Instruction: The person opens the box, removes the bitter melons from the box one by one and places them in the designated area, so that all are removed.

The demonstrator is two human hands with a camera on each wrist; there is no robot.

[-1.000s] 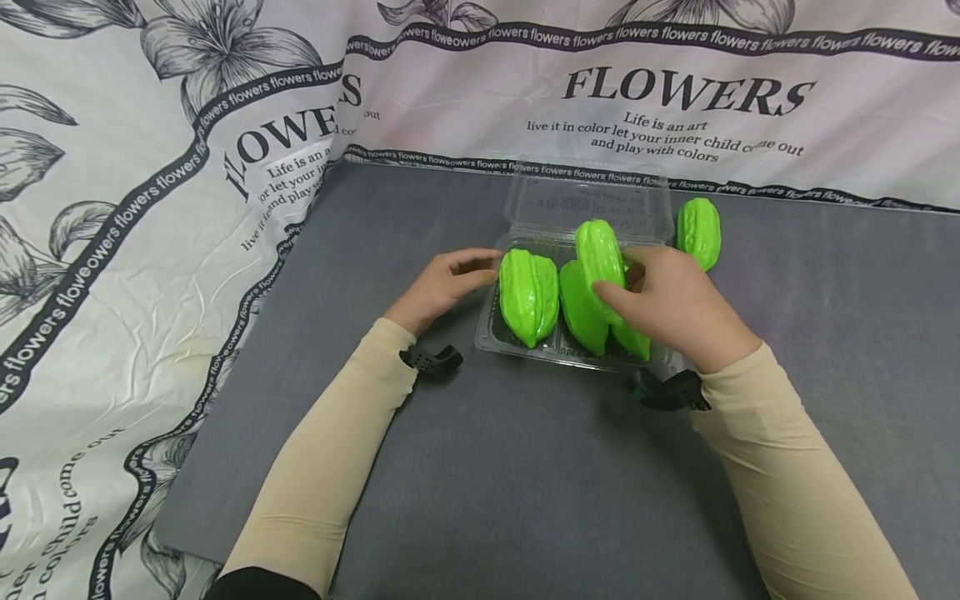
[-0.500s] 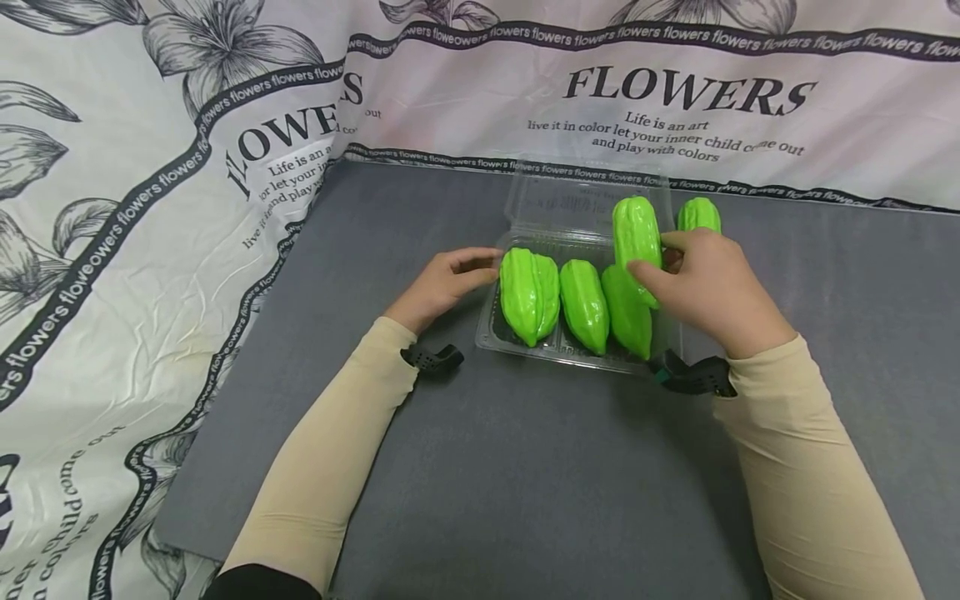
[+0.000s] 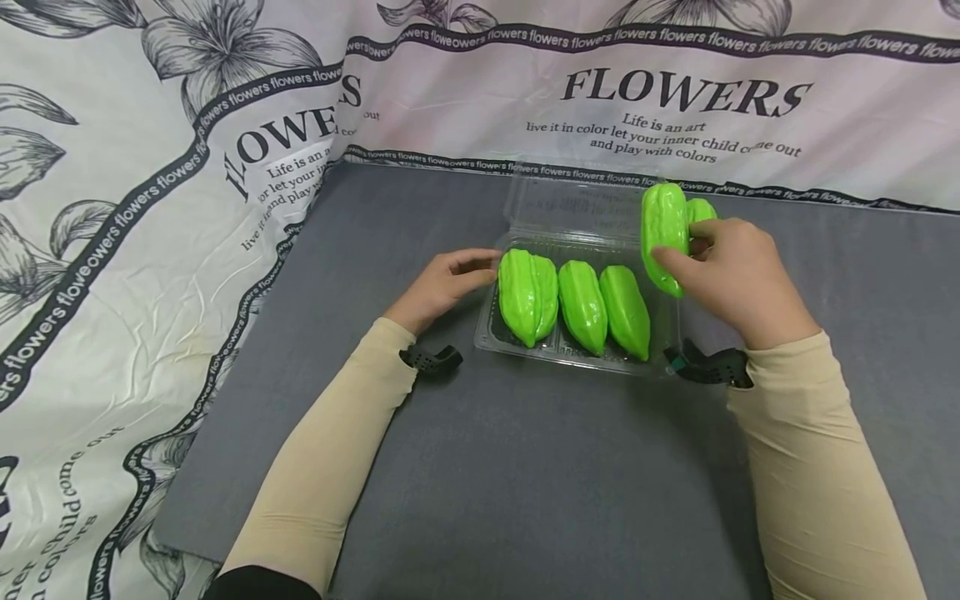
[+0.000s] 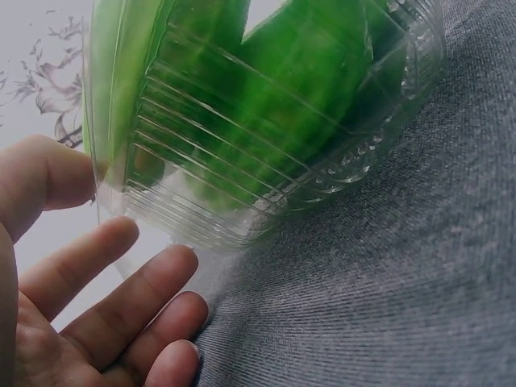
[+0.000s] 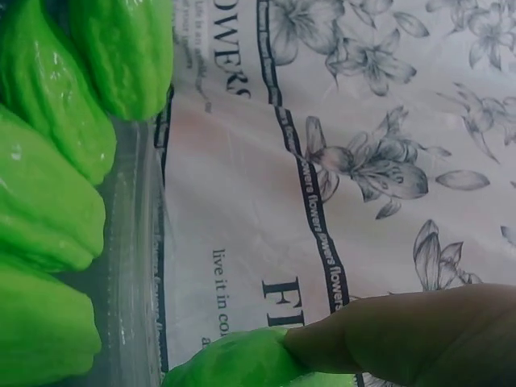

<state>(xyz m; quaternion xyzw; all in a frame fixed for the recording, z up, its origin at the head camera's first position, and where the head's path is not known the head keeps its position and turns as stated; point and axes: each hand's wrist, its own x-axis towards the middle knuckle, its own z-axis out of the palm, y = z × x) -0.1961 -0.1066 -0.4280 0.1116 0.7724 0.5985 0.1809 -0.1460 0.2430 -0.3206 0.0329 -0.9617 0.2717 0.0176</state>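
Note:
My right hand (image 3: 738, 279) pinches a bright green, ridged star fruit (image 3: 663, 229) between thumb and fingers, raised at the right end of an open clear plastic box (image 3: 517, 354). In the right wrist view, the thumb (image 5: 347, 343) presses on this held star fruit (image 5: 234, 363). Several more star fruits lie side by side in the box, including a middle one (image 3: 583, 307) and a right-hand one (image 3: 626, 312). My left hand (image 3: 442, 287) rests at the box's left edge, fingers loosely extended. Its thumb (image 4: 64, 173) touches the clear wall in the left wrist view.
Another star fruit (image 3: 702, 210) sits behind the box at the right, partly hidden by the held one and my hand. The box's clear lid (image 3: 577, 204) is folded back toward a flower-printed cloth (image 3: 450, 100) that hangs behind and left of the grey table (image 3: 525, 483).
My right hand has carried the held star fruit right and away from me, from over the fruits in the box to its right end. The left hand has stayed put.

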